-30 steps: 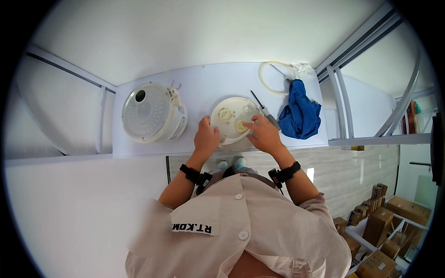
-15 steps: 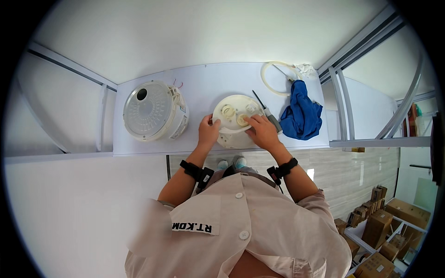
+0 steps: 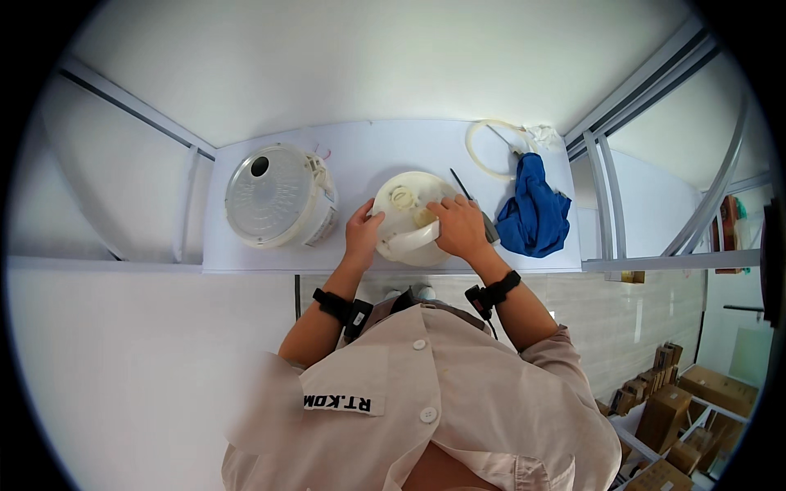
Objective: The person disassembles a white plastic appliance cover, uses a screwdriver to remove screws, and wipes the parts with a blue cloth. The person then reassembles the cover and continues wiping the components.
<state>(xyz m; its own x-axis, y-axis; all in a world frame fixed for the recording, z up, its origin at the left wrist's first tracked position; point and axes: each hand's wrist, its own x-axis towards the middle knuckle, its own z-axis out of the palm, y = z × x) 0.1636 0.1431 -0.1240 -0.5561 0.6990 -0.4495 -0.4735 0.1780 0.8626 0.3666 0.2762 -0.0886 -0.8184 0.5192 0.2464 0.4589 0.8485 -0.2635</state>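
Note:
A round cream-white plastic part with a ring-shaped fitting on its face sits before me on the table, a thick curved handle-like band across its near side. My left hand is closed at its left rim, thumb on top. My right hand is closed over its right side, fingers bent onto the face beside a second, half-covered fitting. Whatever lies under those right fingers is hidden. Right behind my right hand lies a screwdriver-like tool with a dark shaft, its grey handle partly covered.
At the left of the white table stands a white tub with a round, holed grey lid. On the right lie a crumpled blue cloth and a loop of pale hose. Metal frame posts flank the table.
The round part has turned or tilted between my hands, and its curved band now shows more fully at the near side. My right fingers have curled further over the part.

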